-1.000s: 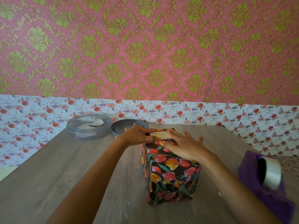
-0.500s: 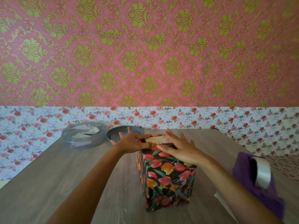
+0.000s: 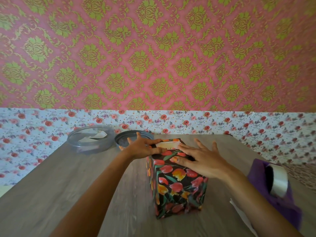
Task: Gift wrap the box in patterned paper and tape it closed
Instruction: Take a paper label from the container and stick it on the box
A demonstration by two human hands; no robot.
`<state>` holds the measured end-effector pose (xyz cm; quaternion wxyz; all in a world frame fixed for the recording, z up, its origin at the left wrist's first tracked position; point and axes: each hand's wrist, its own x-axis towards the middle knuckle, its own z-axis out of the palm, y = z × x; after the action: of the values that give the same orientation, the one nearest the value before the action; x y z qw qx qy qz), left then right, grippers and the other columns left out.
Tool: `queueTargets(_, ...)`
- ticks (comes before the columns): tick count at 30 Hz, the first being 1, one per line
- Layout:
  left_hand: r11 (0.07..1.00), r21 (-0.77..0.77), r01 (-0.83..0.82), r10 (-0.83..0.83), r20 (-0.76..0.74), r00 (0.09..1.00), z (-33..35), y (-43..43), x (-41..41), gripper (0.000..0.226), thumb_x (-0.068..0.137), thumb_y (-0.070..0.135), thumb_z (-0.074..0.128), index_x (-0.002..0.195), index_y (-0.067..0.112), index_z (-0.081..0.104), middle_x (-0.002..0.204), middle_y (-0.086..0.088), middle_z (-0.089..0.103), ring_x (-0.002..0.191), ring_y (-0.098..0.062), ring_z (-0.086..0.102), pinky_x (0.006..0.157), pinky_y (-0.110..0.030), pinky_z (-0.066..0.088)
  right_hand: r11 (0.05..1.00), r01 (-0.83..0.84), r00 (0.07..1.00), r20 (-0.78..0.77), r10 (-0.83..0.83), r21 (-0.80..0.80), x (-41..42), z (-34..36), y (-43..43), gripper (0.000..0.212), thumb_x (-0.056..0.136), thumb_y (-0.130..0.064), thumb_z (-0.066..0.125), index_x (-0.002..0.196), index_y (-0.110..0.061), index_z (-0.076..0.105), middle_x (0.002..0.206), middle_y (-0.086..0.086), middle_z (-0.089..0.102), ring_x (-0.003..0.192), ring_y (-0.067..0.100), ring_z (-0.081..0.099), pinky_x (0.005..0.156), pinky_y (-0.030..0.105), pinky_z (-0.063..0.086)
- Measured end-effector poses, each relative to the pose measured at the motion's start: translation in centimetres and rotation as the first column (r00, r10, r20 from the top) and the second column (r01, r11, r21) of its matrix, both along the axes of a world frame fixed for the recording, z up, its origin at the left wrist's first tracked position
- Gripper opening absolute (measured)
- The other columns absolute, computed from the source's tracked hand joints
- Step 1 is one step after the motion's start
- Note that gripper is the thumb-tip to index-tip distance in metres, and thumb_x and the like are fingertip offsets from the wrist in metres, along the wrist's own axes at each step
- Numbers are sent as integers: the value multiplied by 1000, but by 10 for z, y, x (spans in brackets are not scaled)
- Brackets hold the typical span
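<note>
Wrapped box (image 3: 177, 182) stands on table (image 3: 68, 194), centre. Both hands flat on its top: left hand (image 3: 142, 147) at the far-left edge, right hand (image 3: 203, 159) on the near-right part, fingers spread. Uncovered strip of box top (image 3: 169, 144) sits between them, at the far end. Round container (image 3: 90, 140) beyond and left of left hand, paper scraps (image 3: 95, 136) in it. Lid (image 3: 133, 140) just behind left hand, beside container. Tape roll (image 3: 277, 181) right of right hand, on cloth (image 3: 282, 202). Paper sheet (image 3: 242, 218) under right forearm.

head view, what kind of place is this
Probably a home craft corner: a wooden table pushed against a wall covered in patterned paper, with a half-wrapped box and a tape roll on it.
</note>
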<state>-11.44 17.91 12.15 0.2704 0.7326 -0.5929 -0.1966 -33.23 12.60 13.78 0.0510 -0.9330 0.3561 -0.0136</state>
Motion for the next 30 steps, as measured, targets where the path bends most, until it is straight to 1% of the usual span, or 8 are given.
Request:
queueTargets(2,1000,-3,3,-3,24,1000,-2,-3,2,56,87,48,56,138,31,44,143,-5,45,144,-33,2,112,-54,-8,999,6,1000,19,-6,-32,1,-3,1,98,59,-87,4,146,-43,10,153,-24,4,144,15,-13,106,61,-21)
queueTargets(5,998,-16,53,-55,-114,992,-6,0,7,76,73,65,60,139,29,45,132,-3,56,133,-24,36,115,-45,16,1000,-12,999,31,12,10,0,0,1,106,53,-88,0,147,-41,9,154,-22,4,144,16,-14,107,62,-20)
queueTargets(9,957,-288,-26,-94,-394,914,-21,14,10,46,94,38,46,139,32,37,147,5,35,134,-12,30,112,-37,24,999,-40,974,222,39,-1,2,7,14,97,63,-85,7,147,-37,15,154,-21,7,144,14,-13,112,57,-13)
queueTargets(12,940,-277,-202,176,-117,977,-45,10,35,50,99,30,41,146,18,29,156,-2,20,144,-22,16,115,-37,16,984,-79,833,531,154,-161,23,5,47,59,90,-61,34,142,-33,35,146,-19,32,140,5,19,118,35,15)
queueTargets(14,968,-176,-177,206,160,965,-65,3,55,51,100,23,40,148,14,24,156,-5,18,145,-27,12,117,-37,14,973,-135,659,716,230,-189,49,-1,77,41,92,-38,45,131,-28,52,129,-15,54,120,-2,44,104,16,34)
queueTargets(17,982,-66,-178,188,431,882,-84,-2,70,49,100,18,34,147,12,22,153,-4,21,145,-24,12,117,-34,9,975,-201,519,833,191,-99,98,-21,108,44,84,-19,39,122,-26,60,115,-14,61,109,-2,53,95,12,39)
queueTargets(24,975,121,-188,57,679,732,-85,-19,103,54,101,21,30,150,9,10,158,-11,11,146,-25,4,117,-43,-7,882,-239,145,913,-381,406,186,-71,101,50,87,14,40,126,-13,54,117,-3,59,109,6,55,85,2,37)
queueTargets(30,984,-130,-120,173,561,810,-79,-23,125,27,96,25,48,119,15,57,126,-7,48,117,-25,49,96,-33,40,844,-68,-130,834,-537,533,231,-95,70,44,86,17,41,127,3,51,126,19,54,118,26,52,98,31,38)
